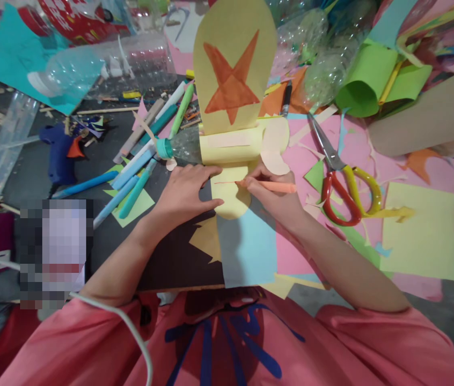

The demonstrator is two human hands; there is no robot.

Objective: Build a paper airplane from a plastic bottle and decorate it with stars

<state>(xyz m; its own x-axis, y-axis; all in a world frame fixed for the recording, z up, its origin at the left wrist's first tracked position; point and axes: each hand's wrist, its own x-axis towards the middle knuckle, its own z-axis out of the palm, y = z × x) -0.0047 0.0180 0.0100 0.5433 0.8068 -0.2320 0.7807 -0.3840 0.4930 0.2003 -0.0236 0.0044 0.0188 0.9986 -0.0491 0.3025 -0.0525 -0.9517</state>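
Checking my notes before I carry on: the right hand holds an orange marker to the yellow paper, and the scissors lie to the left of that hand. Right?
Not quite: in the head view, the scissors lie to the right of the right hand, which does hold the orange marker to the yellow paper.

Clock centred on the yellow flap (pixel 232 201), and six o'clock is the way in: flat blue paper (pixel 251 252) there, bare dark board (pixel 178 257) at seven. That lane's walled by the left forearm (pixel 130 257) at eight, the right forearm (pixel 331 252) at four. Twelve's blocked, star panel (pixel 231 120) and paper-wrapped bottle (pixel 227 147) across it! Nine's cluttered with markers (pixel 134 166), glue gun (pixel 58 153) beyond; open scissors (pixel 339 171) bar three, and clear bottles (pixel 110 64) crowd eleven.
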